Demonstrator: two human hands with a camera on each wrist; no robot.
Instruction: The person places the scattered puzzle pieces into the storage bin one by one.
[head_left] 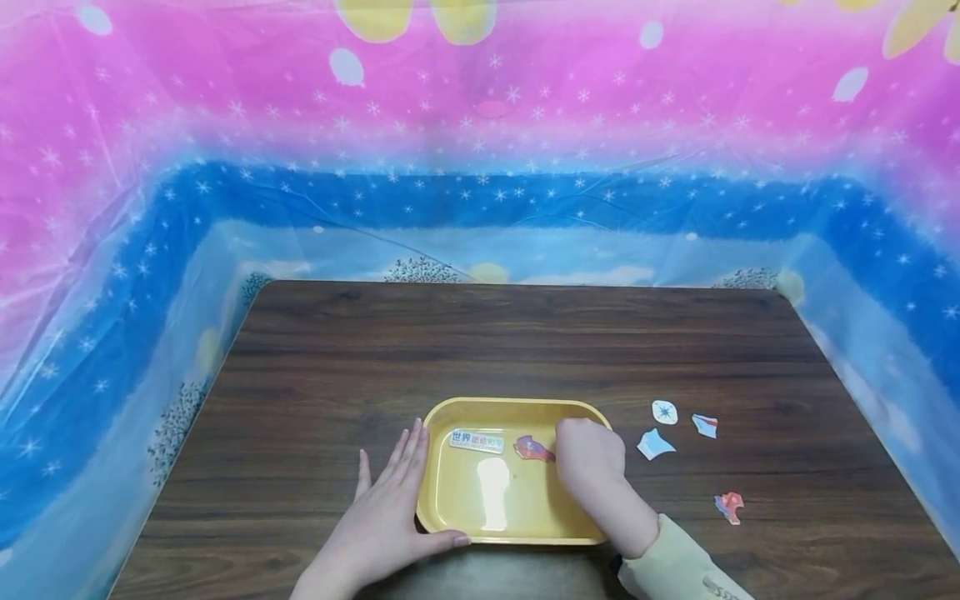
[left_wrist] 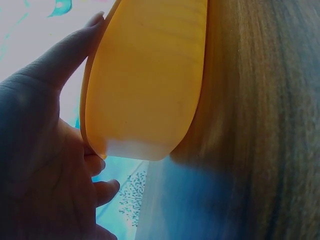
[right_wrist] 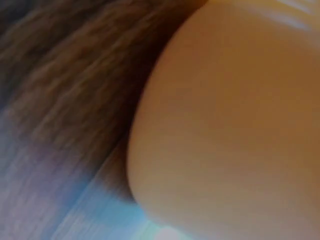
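Note:
A yellow plastic tray (head_left: 525, 535) with rounded corners sits near the front of the table. My left hand (head_left: 382, 521) rests against its left end, fingers straight along the side and thumb at the near rim. In the left wrist view, that hand (left_wrist: 50, 150) touches the tray's edge (left_wrist: 145, 80). My right hand (head_left: 592, 458) reaches into the tray's right part, knuckles up and fingertips hidden; whether it pinches anything is unclear. Just left of it lies a red and purple paper cutout (head_left: 532, 448). A white label with printed characters (head_left: 476, 441) lies in the tray too.
Right of the tray lie loose cutouts: a white one with a blue star (head_left: 664, 412), a pale blue one (head_left: 656, 444), a blue and red one (head_left: 705, 425) and a red one (head_left: 729, 507). Patterned cloth (head_left: 480, 200) surrounds the dark wooden table (head_left: 450, 342).

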